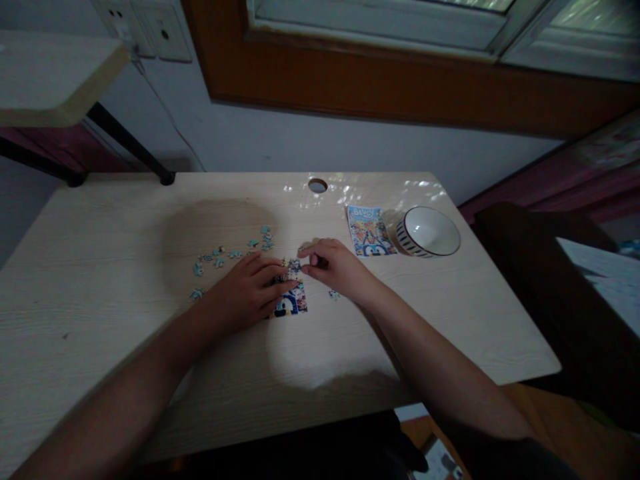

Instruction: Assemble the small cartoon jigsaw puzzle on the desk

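A partly joined jigsaw puzzle (pixel 302 301) with a dark blue cartoon face lies on the table in front of me. My left hand (pixel 253 285) rests over its left side, fingers stretched out flat and covering part of the picture. At the puzzle's top edge, my right hand (pixel 330 263) has thumb and forefinger bent towards each other around a small jigsaw piece (pixel 295 265). The fingers partly hide where that piece meets the others. Loose jigsaw pieces (pixel 219 259) are scattered beyond and left of my left hand. Another loose piece (pixel 333 294) lies below my right wrist.
A printed picture sheet (pixel 370 230) lies at the back right, beside a white bowl (pixel 431 230) with dark stripes. The pale wooden table (pixel 400 320) has a round hole (pixel 318 185) near the wall. A raised shelf (pixel 55 73) stands at the back left on black legs.
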A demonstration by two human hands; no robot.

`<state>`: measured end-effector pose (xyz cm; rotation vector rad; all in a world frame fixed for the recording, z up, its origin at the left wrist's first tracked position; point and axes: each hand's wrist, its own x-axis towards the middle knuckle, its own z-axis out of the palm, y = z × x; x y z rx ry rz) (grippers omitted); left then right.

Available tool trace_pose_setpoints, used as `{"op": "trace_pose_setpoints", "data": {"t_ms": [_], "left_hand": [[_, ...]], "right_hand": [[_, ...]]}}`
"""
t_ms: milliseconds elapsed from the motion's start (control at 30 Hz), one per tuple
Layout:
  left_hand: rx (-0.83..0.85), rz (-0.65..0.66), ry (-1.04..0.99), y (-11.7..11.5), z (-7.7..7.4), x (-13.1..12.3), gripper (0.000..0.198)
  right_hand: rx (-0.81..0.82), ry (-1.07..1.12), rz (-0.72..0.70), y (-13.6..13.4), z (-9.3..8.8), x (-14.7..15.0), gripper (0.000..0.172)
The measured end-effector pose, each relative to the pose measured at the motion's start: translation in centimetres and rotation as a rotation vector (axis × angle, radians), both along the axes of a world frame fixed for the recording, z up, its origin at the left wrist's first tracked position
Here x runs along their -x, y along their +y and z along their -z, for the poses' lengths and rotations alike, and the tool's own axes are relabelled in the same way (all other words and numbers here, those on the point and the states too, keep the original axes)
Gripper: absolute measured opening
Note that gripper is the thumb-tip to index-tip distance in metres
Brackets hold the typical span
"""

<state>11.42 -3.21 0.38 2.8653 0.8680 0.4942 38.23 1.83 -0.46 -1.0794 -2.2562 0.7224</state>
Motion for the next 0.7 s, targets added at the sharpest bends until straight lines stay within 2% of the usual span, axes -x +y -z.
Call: {"op": "trace_pose_setpoints", "data": {"t_ms": [400, 700], "left_hand": [[-0.002, 0.001, -0.01, 0.1, -0.22, 0.13, 0.028], [-0.049, -0.068, -0.075, 0.46, -0.82, 0.78, 0.026]], "right_hand": [[-0.025, 0.023, -0.009, -0.01, 0.16, -0.03, 0.023], [-0.02, 0.028, -0.017, -0.1, 0.08, -0.13, 0.023]]}}
